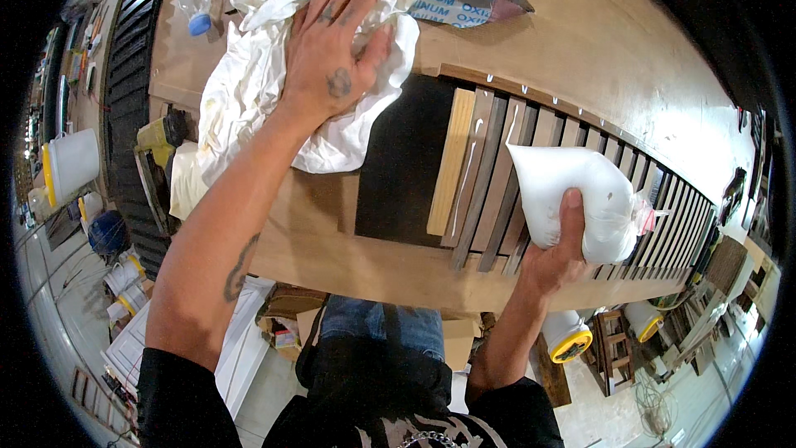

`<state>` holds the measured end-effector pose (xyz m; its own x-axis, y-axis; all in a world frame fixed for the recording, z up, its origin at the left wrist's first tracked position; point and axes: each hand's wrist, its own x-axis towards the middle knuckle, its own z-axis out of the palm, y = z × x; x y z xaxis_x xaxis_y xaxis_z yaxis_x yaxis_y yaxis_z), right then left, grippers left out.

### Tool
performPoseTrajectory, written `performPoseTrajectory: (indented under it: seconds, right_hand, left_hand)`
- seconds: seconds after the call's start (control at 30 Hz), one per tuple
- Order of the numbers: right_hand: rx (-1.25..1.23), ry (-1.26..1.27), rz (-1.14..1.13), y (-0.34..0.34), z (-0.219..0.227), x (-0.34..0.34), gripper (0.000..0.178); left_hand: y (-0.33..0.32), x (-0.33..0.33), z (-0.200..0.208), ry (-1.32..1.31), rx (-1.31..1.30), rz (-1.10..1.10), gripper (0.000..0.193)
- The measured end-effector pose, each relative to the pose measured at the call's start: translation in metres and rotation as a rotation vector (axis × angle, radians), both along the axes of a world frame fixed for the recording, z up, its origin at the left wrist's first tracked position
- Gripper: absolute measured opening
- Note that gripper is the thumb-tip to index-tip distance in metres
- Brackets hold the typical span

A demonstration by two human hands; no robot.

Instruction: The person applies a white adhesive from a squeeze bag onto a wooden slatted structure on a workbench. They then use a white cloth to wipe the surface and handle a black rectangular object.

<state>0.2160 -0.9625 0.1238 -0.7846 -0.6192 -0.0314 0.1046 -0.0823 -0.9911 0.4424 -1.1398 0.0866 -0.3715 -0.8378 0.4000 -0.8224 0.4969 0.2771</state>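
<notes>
My left hand point(332, 54) rests on a crumpled white cloth point(249, 87) at the left of the table, its fingers spread and the thumb apart. My right hand point(557, 253) is closed round a plump clear plastic bag of white paste point(572, 191). The bag's narrow tip points up and left over a row of dark and light wooden slats point(497, 174), and its twisted end is at the right. A thin white line of paste runs along one slat, and white dabs dot the wooden strip point(531, 93) across their far ends. A black panel point(398, 162) lies left of the slats.
A torn sandpaper piece point(468, 4) lies beyond the cloth on the wooden table point(613, 25). A plastic bottle with a blue cap point(197, 0) is at the far left. Beside the table stand a dark slatted panel point(133, 91) and white buckets with yellow rims point(570, 336).
</notes>
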Motion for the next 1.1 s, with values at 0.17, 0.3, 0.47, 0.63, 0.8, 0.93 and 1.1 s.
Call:
performPoseTrajectory:
  seconds: [0.17,0.3,0.47,0.63,0.8,0.93,1.1]
  right_hand:
    - [0.018,-0.021,0.001,0.010,0.009,0.006,0.044]
    - [-0.002,-0.070,0.014,0.024,0.006,0.003,0.044]
    - [0.063,-0.027,0.000,0.040,0.004,0.001,0.049]
    - [0.186,-0.020,-0.074,0.055,0.010,0.005,0.058]
    - [0.144,0.035,-0.032,0.081,-0.005,-0.001,0.048]
    - [0.199,-0.022,-0.059,0.093,0.002,0.005,0.048]
    - [0.117,-0.015,0.044,0.098,0.010,0.006,0.049]
  left_hand:
    - [-0.001,0.004,-0.007,-0.006,-0.051,-0.025,0.046]
    - [-0.001,0.004,-0.006,-0.015,-0.066,-0.022,0.046]
    - [0.003,-0.002,-0.001,-0.044,-0.059,-0.008,0.045]
    - [0.001,-0.001,-0.003,-0.034,-0.109,-0.039,0.045]
    - [-0.001,0.002,-0.007,-0.056,-0.120,-0.047,0.045]
    - [0.006,-0.005,0.012,0.009,-0.017,-0.029,0.048]
    - [0.007,-0.006,0.012,0.004,-0.014,-0.027,0.047]
